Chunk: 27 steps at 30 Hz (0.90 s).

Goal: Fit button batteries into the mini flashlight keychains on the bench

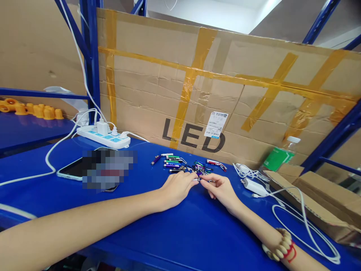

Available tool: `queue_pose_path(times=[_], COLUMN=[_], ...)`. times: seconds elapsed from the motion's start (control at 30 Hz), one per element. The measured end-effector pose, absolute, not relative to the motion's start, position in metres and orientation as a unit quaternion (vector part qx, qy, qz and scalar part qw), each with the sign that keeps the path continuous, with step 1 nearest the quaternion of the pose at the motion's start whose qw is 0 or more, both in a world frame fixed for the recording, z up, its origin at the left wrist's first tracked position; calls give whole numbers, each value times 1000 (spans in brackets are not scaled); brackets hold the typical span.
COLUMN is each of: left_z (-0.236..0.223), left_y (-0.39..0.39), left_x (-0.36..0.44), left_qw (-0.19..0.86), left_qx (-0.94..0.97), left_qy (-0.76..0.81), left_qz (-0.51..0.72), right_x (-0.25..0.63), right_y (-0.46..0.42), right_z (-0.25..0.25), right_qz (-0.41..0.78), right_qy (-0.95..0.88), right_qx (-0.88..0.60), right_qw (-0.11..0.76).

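Note:
Both my hands rest on a blue table [175,229], fingertips meeting. My left hand [177,186] and my right hand [221,188] pinch a small metal keychain flashlight [200,180] between them, one at each end. Just beyond the fingers lies a loose heap of several coloured keychain flashlights [183,162], purple, green, red and silver. My right wrist wears a beaded bracelet [280,246] with a red cord.
A phone [70,170] lies at the left, beside a white power strip [104,136] with chargers. A white charger and coiled cable [255,186] lie at the right, near a flat cardboard box [318,199] and a green-labelled bottle [279,156]. A taped "LED" cardboard wall [225,94] stands behind.

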<state>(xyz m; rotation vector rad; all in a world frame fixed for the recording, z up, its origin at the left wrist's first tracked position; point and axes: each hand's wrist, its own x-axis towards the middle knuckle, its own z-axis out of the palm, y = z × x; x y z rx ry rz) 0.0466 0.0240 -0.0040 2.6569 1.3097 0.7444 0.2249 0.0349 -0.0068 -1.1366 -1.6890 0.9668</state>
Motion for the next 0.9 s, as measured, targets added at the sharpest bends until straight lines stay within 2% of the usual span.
queue_pose_path(times=[0.23, 0.53, 0.7, 0.9], left_z=[1, 0, -1, -3], left_y=[19, 21, 22, 19], left_x=[43, 44, 44, 43], left_qw=[125, 161, 145, 111], left_qx=[852, 840, 863, 896], left_qy=[431, 427, 383, 351], left_qz=[269, 294, 295, 247], right_x=[219, 221, 224, 227], right_y=[33, 31, 30, 27], right_z=[-7, -4, -7, -2], right_qz=[413, 435, 430, 323], right_qy=[-652, -648, -662, -748], right_qx=[-450, -433, -425, -344], right_qw=[449, 450, 443, 467])
